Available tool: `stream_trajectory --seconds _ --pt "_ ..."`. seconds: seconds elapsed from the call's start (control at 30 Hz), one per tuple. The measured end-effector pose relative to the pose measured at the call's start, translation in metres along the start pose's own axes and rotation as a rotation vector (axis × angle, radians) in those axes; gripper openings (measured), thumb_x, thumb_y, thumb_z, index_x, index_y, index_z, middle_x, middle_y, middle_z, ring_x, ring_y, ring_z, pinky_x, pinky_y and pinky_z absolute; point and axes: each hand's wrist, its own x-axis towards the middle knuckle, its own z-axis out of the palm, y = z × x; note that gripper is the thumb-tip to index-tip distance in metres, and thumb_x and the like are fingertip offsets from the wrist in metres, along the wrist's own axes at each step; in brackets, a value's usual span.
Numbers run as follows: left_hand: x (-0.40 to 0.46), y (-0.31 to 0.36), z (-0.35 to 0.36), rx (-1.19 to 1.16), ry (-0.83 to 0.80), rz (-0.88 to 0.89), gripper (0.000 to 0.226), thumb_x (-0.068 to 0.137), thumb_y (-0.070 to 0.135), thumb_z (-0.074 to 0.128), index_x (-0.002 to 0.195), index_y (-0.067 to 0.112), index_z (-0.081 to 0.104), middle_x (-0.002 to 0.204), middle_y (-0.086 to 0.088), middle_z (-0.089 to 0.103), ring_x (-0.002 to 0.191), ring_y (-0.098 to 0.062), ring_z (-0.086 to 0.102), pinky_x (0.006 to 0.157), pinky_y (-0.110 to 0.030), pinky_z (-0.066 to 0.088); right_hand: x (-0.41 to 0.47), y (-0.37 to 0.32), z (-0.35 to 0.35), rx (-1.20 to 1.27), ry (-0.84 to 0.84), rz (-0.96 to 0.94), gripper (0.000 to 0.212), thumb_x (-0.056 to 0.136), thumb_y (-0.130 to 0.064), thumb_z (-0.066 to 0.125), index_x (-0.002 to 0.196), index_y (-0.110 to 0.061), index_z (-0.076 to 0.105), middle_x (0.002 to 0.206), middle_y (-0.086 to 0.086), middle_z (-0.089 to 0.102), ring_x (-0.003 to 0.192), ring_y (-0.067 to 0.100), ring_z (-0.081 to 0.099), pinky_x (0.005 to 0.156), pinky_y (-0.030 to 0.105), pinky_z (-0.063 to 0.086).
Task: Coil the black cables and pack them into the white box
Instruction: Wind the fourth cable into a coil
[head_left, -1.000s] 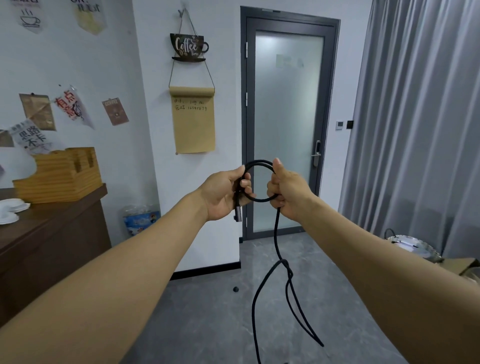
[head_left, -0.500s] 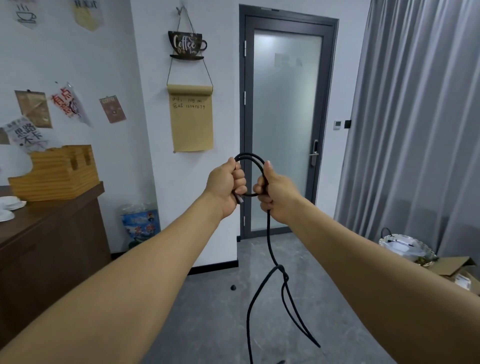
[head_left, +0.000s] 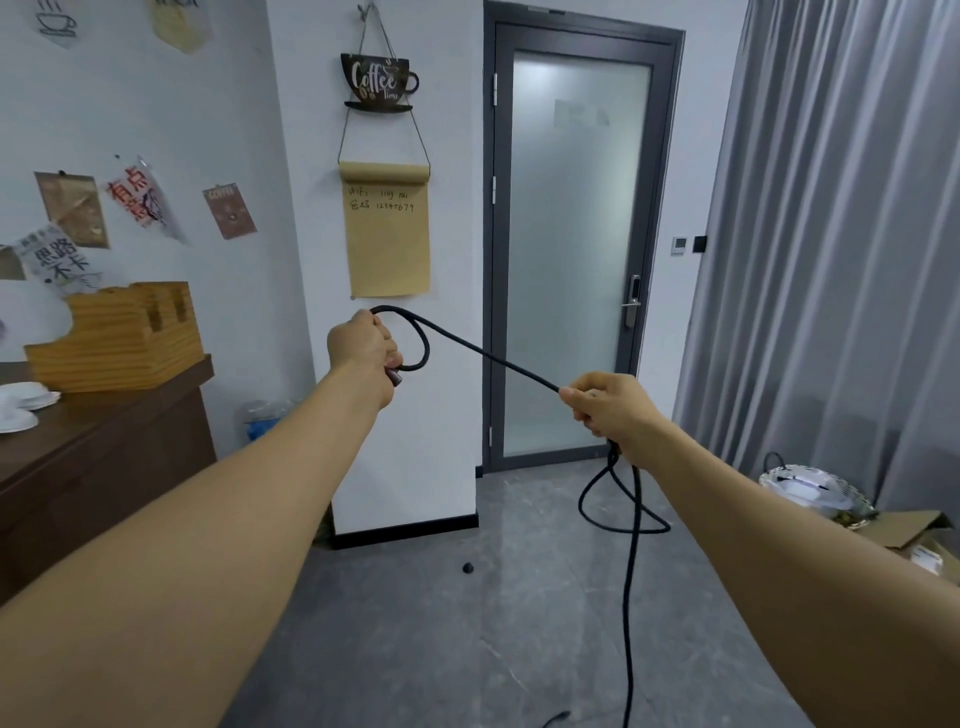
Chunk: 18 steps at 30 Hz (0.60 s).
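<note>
A black cable (head_left: 498, 359) stretches taut in the air between both hands. My left hand (head_left: 363, 347) grips one small loop of it, with the plug end poking out below the fist. My right hand (head_left: 605, 408) pinches the cable farther along, lower and to the right. Below the right hand the cable hangs down, forms a loose loop near the floor and trails off the bottom edge. No white box shows in the head view.
A brown wooden counter (head_left: 98, 441) with a wooden organiser (head_left: 117, 340) and white dishes stands at the left. A glass door (head_left: 571, 249) is ahead, grey curtains at the right. An open cardboard box (head_left: 919, 540) and a metal basket (head_left: 813, 491) sit on the floor at the right.
My hands, close together around the small loop before, have moved apart. The right hand slid down and to the right along the cable, pulling a straight length out.
</note>
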Motion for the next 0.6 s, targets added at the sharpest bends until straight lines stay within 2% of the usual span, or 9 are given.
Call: stream_trajectory --seconds 0.1,0.17,0.27,0.37,0.47,0.6 --pt "-0.001 0.0 0.001 0.05 0.01 0.033 0.028 0.088 0.008 0.029 0.062 0.018 0.032 0.046 0.005 0.028 0.025 -0.01 0.019 0.043 -0.016 0.014 0.002 -0.01 0.007 -0.149 0.065 -0.11 0.011 0.094 -0.018 0.056 0.091 -0.01 0.063 0.074 0.006 0.058 0.059 0.014 0.048 0.047 0.019 0.036" --pt "-0.001 0.0 0.004 0.113 -0.029 0.128 0.029 0.093 0.012 0.027 0.065 0.018 0.031 0.055 0.003 0.028 0.026 -0.008 0.023 0.048 -0.022 0.018 0.003 -0.019 0.013 -0.284 0.084 -0.184 0.011 0.093 -0.013 0.056 0.091 -0.008 0.065 0.078 0.006 0.06 0.065 0.018 0.055 0.049 0.02 0.04" --pt "-0.003 -0.001 0.008 0.285 -0.104 0.29 0.031 0.098 0.018 0.024 0.068 0.018 0.031 0.061 0.003 0.031 0.041 -0.011 0.03 0.05 -0.025 0.022 0.004 -0.034 0.022 -0.526 0.042 -0.267 0.016 0.088 -0.003 0.053 0.086 0.002 0.068 0.082 0.013 0.069 0.068 0.024 0.062 0.063 0.034 0.055" --pt "-0.006 -0.005 0.01 0.427 -0.158 0.371 0.031 0.1 0.023 0.023 0.072 0.02 0.033 0.064 0.003 0.034 0.053 -0.013 0.029 0.049 -0.023 0.022 0.004 -0.05 0.029 -0.64 -0.024 -0.34 0.02 0.081 0.004 0.05 0.084 0.006 0.07 0.089 0.019 0.071 0.08 0.032 0.068 0.073 0.043 0.058" --pt "-0.014 -0.009 0.011 0.512 -0.234 0.459 0.032 0.103 0.023 0.022 0.073 0.02 0.033 0.065 0.003 0.036 0.056 -0.011 0.032 0.044 -0.018 0.028 0.0 -0.065 0.032 -0.726 -0.121 -0.415 0.023 0.081 0.003 0.052 0.087 -0.002 0.073 0.092 0.011 0.071 0.083 0.026 0.066 0.076 0.039 0.058" --pt "-0.025 -0.015 0.013 0.648 -0.36 0.577 0.029 0.104 0.024 0.024 0.084 0.016 0.042 0.068 0.002 0.048 0.061 -0.01 0.044 0.062 -0.022 0.04 -0.007 -0.081 0.03 -0.715 -0.235 -0.505 0.015 0.084 -0.006 0.062 0.093 -0.009 0.073 0.094 0.003 0.07 0.086 0.018 0.064 0.081 0.032 0.055"
